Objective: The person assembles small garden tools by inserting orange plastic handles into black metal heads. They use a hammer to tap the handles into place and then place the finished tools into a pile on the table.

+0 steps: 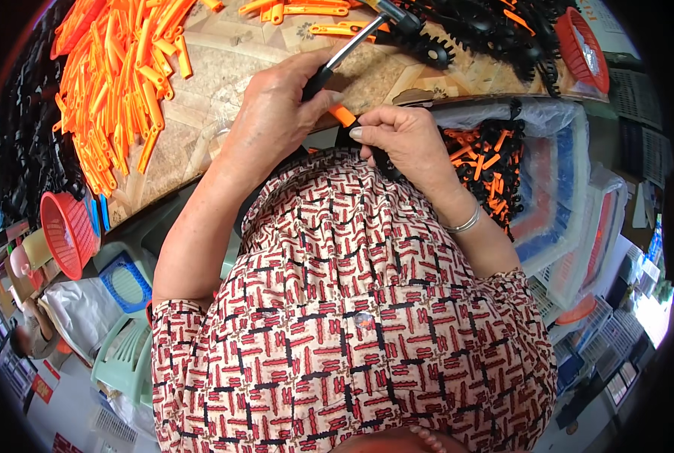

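My left hand [280, 106] is closed round the black grip of a hammer [350, 50], whose metal shaft slants up to a dark head over the table. From below its thumb juts a short orange plastic piece [343, 115]. My right hand [408, 143] is pinched, thumb against forefinger, at the free end of that piece. Dark material [385, 162] shows beneath the right palm, but its shape and what the fingertips grip are mostly hidden. Both hands are at the table's near edge, just above my lap.
Orange plastic pieces [118, 90] lie heaped on the patterned table [208, 57]. Black toothed parts [495, 38] fill its far right. Red baskets [69, 234] [582, 49] stand at either side. Below the right edge, a plastic-lined tub [571, 174] holds mixed orange-and-black pieces [492, 162]. A green stool [125, 359] is lower left.
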Tool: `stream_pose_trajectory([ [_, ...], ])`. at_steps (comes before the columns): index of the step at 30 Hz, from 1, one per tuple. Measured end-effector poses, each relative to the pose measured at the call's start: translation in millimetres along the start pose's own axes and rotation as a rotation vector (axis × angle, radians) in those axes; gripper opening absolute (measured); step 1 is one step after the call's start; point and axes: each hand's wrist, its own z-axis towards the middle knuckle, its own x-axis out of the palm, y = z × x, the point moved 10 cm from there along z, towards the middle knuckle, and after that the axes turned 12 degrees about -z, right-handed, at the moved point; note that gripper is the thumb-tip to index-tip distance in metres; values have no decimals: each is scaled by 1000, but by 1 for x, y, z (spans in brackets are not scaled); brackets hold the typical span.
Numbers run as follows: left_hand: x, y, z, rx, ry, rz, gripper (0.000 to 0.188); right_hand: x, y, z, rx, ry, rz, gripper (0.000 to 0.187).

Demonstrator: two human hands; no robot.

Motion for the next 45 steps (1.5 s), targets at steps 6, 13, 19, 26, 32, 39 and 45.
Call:
stream_pose_trajectory([
  [6,0,-15,0,157,3,129,41,1,0,-1,10,-5,-8,16],
  [13,-3,-16,-7,303,-98,124,38,2,-1,3,117,-6,-80,28],
  [19,-66,-18,-42,26,-246,-159,37,0,6,1,79,-46,-132,29],
  [26,-45,-19,-95,165,-103,586,49,7,7,-1,91,-22,29,31],
  [32,-67,-38,-116,253,-321,-7,43,10,6,-1,109,1,102,28],
  [39,-38,15,-120,-71,-121,127,40,13,6,-2,154,23,79,21],
  [45,-56,-1,-125,70,-213,-13,42,12,5,-4,147,50,69,19],
])
